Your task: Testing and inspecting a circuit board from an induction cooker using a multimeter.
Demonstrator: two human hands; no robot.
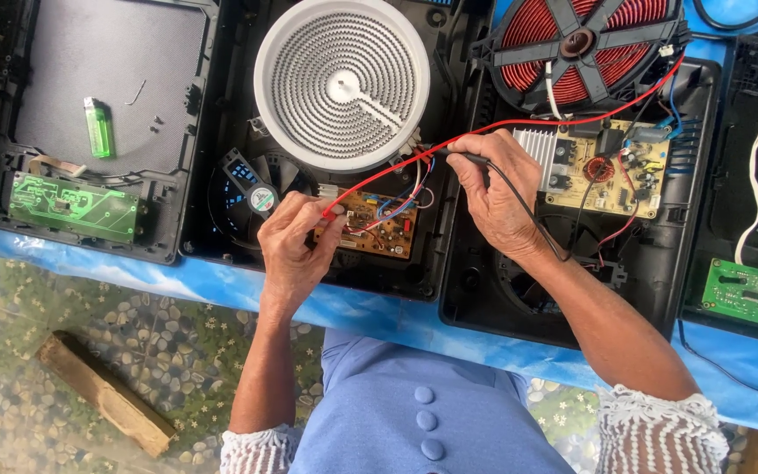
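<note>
My left hand [296, 241] pinches a red test probe [331, 211] whose tip rests on a small brown circuit board [383, 224] inside an opened black cooker base. A red lead [519, 123] runs from it up to the right. My right hand [493, 193] grips a black test probe [462, 158] with a black lead, its tip pointing left at the wires by the rim of a white round heating element [344, 79].
A red coil [589, 44] sits above a second opened base holding a beige circuit board [607, 171]. A green lighter [98, 127] lies on the grey panel at left, above a green board [72, 206]. Another green board [752, 294] and screws lie right. A fan [261, 189] sits by my left hand.
</note>
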